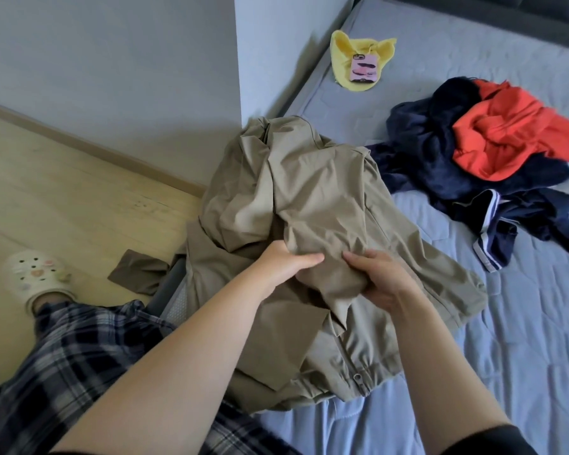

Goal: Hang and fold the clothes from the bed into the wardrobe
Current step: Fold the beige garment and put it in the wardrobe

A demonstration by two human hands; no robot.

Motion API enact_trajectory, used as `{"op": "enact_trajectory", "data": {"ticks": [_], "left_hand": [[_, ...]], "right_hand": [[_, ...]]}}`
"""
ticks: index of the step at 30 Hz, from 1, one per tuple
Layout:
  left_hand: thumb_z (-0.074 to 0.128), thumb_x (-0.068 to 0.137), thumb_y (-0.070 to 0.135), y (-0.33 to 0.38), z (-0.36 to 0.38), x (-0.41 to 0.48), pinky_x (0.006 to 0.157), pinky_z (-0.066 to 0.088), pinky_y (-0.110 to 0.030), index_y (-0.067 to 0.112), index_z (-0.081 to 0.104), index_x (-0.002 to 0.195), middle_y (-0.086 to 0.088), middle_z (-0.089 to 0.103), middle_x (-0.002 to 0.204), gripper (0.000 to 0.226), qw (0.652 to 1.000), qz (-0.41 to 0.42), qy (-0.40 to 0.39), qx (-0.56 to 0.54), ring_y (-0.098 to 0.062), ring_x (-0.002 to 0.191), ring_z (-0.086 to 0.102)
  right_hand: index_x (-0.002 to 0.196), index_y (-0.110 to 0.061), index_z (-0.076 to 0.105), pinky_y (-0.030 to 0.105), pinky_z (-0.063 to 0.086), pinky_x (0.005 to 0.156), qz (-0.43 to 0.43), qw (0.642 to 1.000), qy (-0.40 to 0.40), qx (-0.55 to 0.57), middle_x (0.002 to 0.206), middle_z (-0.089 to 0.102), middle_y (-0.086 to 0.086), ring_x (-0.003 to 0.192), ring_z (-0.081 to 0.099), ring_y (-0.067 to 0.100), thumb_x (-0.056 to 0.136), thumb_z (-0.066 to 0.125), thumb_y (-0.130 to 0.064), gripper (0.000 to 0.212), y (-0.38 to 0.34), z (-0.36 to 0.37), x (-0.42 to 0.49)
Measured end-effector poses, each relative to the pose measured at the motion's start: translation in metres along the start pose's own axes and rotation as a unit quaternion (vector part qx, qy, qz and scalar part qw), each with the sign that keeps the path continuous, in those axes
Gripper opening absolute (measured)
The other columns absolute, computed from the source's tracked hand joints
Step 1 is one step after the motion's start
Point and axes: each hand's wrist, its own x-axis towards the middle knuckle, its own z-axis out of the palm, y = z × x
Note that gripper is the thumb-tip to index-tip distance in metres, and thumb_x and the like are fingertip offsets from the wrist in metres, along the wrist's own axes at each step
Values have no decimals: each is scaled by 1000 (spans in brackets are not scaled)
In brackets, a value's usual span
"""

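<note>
On the near corner of the bed [523, 323], which is covered in a blue-grey quilted sheet, a khaki jacket [316, 198] lies crumpled, with part of it spilling over the bed's edge toward the wooden floor [63, 192]. Its elasticated hem with a small metal snap sits nearest the camera. Both hands meet at the middle of the garment: the left hand [289, 262] has its fingers curled into a bunched fold of the khaki cloth and grips it, and the right hand [380, 279], just beside it, pinches the same fold between thumb and fingers, the cloth gathered into a ridge between the two hands. Farther back and to the right on the bed, well apart from the jacket's hem but touching its far shoulder area, lies a heap of dark navy clothes [440, 165] with an orange garment [509, 136] crumpled on top and a navy piece with white stripes [493, 231] at the heap's near side. Near the far corner of the bed a yellow cloth [345, 57] lies flat with a pink phone [363, 68] resting on it. At lower left the person's plaid trousers [79, 366] and a white clog with charms [37, 274] stand on the floor beside a grey wall [112, 77].
</note>
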Motion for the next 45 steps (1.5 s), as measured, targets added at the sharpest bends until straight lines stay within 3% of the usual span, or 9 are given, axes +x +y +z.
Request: {"op": "enact_trajectory", "data": {"ticks": [2, 6, 11, 14, 22, 28, 34, 39, 45], "left_hand": [[68, 87, 28, -2, 3, -1, 71, 47, -13, 17, 69, 88, 5, 69, 83, 11, 998, 43, 31, 24, -12, 82, 64], [55, 94, 39, 10, 17, -1, 39, 25, -15, 15, 37, 54, 6, 31, 49, 50, 989, 96, 110, 28, -5, 42, 36], [58, 86, 55, 32, 17, -4, 72, 53, -28, 13, 65, 73, 0, 70, 73, 44, 981, -11, 62, -186, -18, 72, 67], [60, 85, 54, 32, 8, -3, 81, 54, -32, 14, 68, 95, 0, 74, 95, 42, 968, -8, 47, -246, -18, 91, 69], [73, 82, 28, 5, -3, -10, 72, 49, -22, 12, 72, 80, -1, 73, 82, 16, 994, 34, -33, 98, -13, 80, 66], [48, 99, 34, 14, 17, -7, 46, 39, -19, 14, 59, 75, -1, 50, 58, 34, 985, 1, 69, -160, -12, 47, 48], [56, 84, 61, 9, 1, -14, 71, 54, -31, 14, 68, 93, -5, 70, 91, 49, 999, -5, 30, 24, -18, 80, 66], [77, 74, 38, -10, -9, -16, 73, 47, -24, 25, 71, 74, 6, 71, 82, 15, 937, 60, -101, 328, -9, 81, 64], [51, 98, 30, -8, 1, -26, 73, 47, -28, 23, 71, 84, 3, 68, 80, 26, 988, -11, -86, 128, -16, 81, 62]], "right_hand": [[87, -2, 67, 27, 57, 64, -76, 993, 90, 11, 82, 70, 12, 70, 69, 18, 91, 59, -7, 10, 7, -1, 0], [67, -12, 58, 29, 47, 59, -163, 966, 199, -11, 58, 57, -1, 57, 53, 11, 95, 57, -21, 29, 11, 1, 0], [119, -7, 59, 39, 48, 95, -76, 993, 44, 81, 116, 67, 8, 109, 63, 21, 93, 45, -53, 55, 1, -1, -2], [135, -4, 48, 41, 48, 99, -26, 993, -112, 31, 131, 58, 14, 121, 56, 27, 90, 51, -26, 50, 10, -5, -12], [107, -4, 68, 35, 56, 81, -122, 983, 100, -95, 97, 74, 6, 92, 70, 20, 83, 71, -11, 25, 17, -4, -2], [92, -13, 72, 30, 56, 77, -144, 968, 195, -69, 87, 74, 2, 87, 70, 16, 85, 69, -36, 25, 7, 5, 2], [118, -3, 61, 34, 53, 90, -35, 999, -8, -24, 116, 68, 13, 106, 65, 23, 84, 65, -24, 40, 16, -2, -9], [86, -10, 68, 32, 54, 78, -105, 974, 173, -98, 94, 72, 10, 87, 68, 22, 80, 72, -5, 9, 18, -3, -11], [75, -4, 65, 27, 49, 64, -172, 926, 314, -124, 73, 65, 2, 71, 60, 16, 76, 79, -29, 29, -9, -5, -11]]}}
